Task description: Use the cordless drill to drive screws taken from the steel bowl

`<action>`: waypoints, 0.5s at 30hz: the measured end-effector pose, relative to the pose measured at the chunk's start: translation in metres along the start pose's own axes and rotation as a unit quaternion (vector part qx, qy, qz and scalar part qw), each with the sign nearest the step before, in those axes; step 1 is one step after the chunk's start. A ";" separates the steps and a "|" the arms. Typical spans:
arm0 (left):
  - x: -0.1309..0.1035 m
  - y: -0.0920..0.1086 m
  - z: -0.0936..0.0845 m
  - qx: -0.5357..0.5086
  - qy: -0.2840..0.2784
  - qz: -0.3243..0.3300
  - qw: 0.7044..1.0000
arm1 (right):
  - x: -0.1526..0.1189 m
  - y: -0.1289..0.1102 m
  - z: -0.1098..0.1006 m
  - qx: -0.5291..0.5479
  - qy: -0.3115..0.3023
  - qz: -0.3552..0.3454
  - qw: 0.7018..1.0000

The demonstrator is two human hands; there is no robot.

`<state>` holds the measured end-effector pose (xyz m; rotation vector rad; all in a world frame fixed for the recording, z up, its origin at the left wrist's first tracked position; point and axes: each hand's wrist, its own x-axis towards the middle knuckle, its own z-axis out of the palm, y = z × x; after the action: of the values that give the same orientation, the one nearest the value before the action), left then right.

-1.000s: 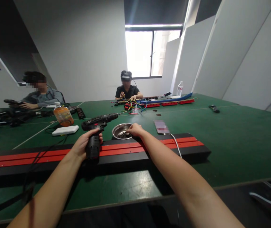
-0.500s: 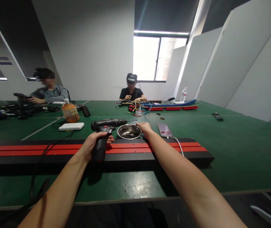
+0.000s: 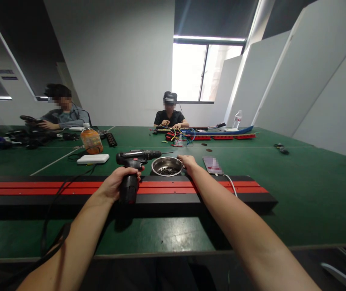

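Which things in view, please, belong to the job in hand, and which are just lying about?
Probably the job's: drill in the left hand; metal bowl beside the right hand; red-striped beam.
Probably lying about: phone; white box; orange bottle.

A long red-and-black beam (image 3: 173,188) lies parallel to the green table's (image 3: 312,182) near edge; farther from that edge sit a metal bowl (image 3: 165,163), a phone (image 3: 212,165), a white box (image 3: 93,159) and 2 dark discs (image 3: 209,150).

No text is reading clearly: the small dark strips (image 3: 7,72) on the left wall are showing only blur, and the phone's screen (image 3: 212,165) is appearing pixelated.
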<state>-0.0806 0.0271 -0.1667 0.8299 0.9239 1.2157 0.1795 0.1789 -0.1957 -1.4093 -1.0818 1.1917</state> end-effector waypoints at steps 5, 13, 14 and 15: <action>0.002 -0.001 -0.002 -0.019 -0.018 0.006 1.000 | 0.001 0.005 0.003 -0.042 -0.018 -0.014 0.999; 0.002 -0.001 -0.001 -0.036 -0.015 -0.002 0.999 | 0.000 0.012 0.003 -0.183 -0.088 -0.070 0.977; 0.002 -0.001 -0.001 -0.033 -0.014 -0.001 0.999 | -0.001 0.011 0.003 -0.208 -0.088 -0.074 0.971; 0.003 -0.001 -0.001 -0.031 -0.013 0.000 0.999 | -0.001 0.010 0.003 -0.228 -0.086 -0.080 0.967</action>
<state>-0.0811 0.0296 -0.1686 0.7951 0.8616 1.2235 0.1773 0.1763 -0.2054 -1.5414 -1.6388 0.9977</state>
